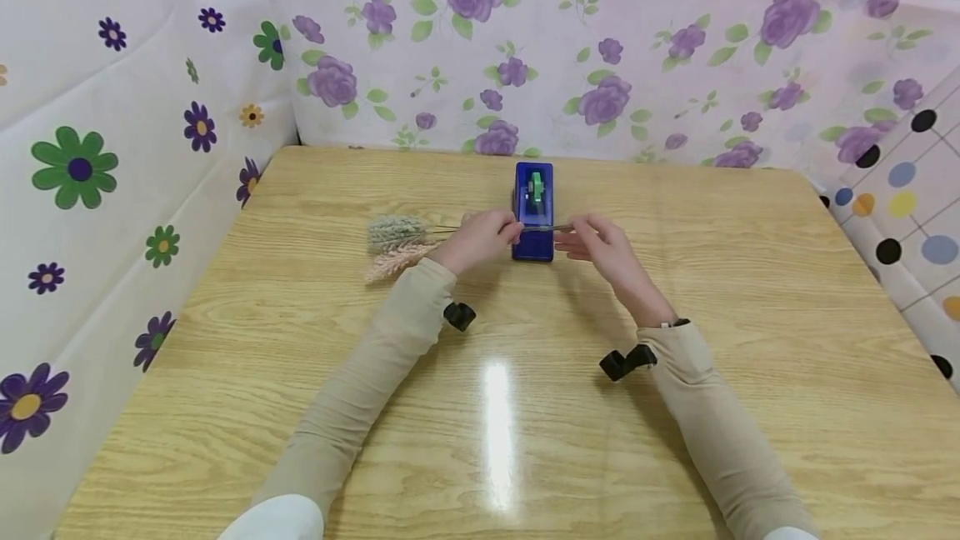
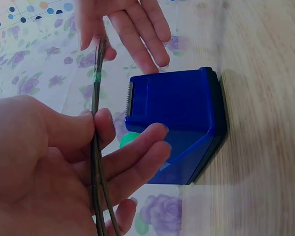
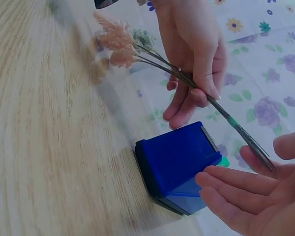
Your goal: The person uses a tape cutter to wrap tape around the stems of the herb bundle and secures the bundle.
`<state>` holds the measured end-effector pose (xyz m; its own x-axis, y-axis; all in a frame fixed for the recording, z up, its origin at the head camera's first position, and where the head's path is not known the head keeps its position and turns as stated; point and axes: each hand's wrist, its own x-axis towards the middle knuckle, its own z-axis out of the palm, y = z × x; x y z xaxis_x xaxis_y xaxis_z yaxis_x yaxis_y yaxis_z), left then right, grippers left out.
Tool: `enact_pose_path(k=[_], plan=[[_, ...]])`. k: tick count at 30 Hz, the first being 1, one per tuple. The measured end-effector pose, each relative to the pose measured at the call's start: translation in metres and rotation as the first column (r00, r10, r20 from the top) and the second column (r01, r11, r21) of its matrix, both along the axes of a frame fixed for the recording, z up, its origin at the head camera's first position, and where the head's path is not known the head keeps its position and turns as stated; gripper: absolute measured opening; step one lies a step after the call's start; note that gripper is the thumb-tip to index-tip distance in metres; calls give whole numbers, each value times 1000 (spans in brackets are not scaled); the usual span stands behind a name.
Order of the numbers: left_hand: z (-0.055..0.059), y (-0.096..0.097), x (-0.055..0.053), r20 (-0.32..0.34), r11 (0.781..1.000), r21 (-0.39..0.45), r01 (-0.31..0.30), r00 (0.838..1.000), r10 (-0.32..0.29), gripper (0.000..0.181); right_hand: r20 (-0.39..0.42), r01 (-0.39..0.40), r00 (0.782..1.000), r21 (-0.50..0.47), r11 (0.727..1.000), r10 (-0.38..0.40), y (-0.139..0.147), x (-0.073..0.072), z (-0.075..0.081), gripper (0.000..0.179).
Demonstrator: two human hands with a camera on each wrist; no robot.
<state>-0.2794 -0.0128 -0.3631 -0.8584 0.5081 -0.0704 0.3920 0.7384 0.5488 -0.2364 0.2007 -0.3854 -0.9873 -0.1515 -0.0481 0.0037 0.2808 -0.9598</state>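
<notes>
My left hand (image 1: 480, 238) pinches a small bunch of thin dark stems (image 2: 96, 98) between thumb and forefinger, its other fingers loosely extended. Fluffy pink dried flower heads (image 3: 119, 42) and pale green ones (image 1: 396, 232) stick out on the left. A green tape band (image 3: 232, 121) circles the stems between the hands. At the stems' cut ends is my right hand (image 1: 606, 248), fingers mostly straight; its forefinger lies behind the ends and its thumb appears apart from them. Below the stems stands a blue tape dispenser (image 1: 533, 247) with a green tape roll (image 1: 536, 187) and a serrated cutter (image 3: 209, 137).
The wooden table (image 1: 495, 340) runs back to a flowered cloth (image 1: 607, 48), with another patterned cloth (image 1: 142, 182) along the left. Black camera mounts (image 1: 459, 316) sit on both wrists.
</notes>
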Motion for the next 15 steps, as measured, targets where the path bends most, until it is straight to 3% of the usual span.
enact_pose_path(k=[8,15], plan=[[2,-6,0,7,999,-28,47,999,-47,31,47,27,999,1,1000,-27,0,-1,-1,49],[2,-7,0,27,1000,11,10,1000,-10,30,29,61,998,31,998,-62,-2,-1,-2,40]])
